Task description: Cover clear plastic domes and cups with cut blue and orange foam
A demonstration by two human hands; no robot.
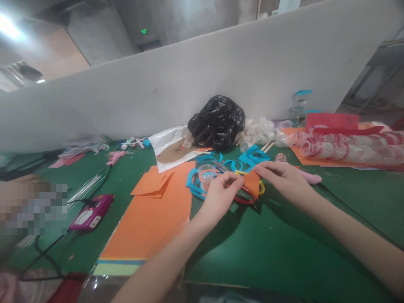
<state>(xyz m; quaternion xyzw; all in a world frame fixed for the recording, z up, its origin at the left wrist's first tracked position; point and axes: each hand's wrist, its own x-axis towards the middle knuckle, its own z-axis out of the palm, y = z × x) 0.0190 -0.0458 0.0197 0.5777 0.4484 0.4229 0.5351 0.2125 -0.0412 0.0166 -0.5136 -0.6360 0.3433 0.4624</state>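
Note:
Between my two hands is a small orange paper piece (252, 183). My left hand (220, 194) pinches its left edge, and my right hand (280, 179) pinches its upper right corner. Behind and below the paper lie scissors with red handles (246, 200), and a yellow handle (261, 187) shows beside them. Blue paper scraps (254, 155) and a clear plastic cup (206, 174) sit just beyond my hands. Left of my left hand, large orange sheets (158, 223) lie on the green table (268, 261), with smaller orange pieces (151, 183) on top.
A black plastic bag (217, 122) stands against the white partition (142, 92). Wrapped clear cups (353, 145) and a pink glue gun (309, 177) are at right. At left are a purple power bank (91, 212), black cables and another person's hand (22, 189).

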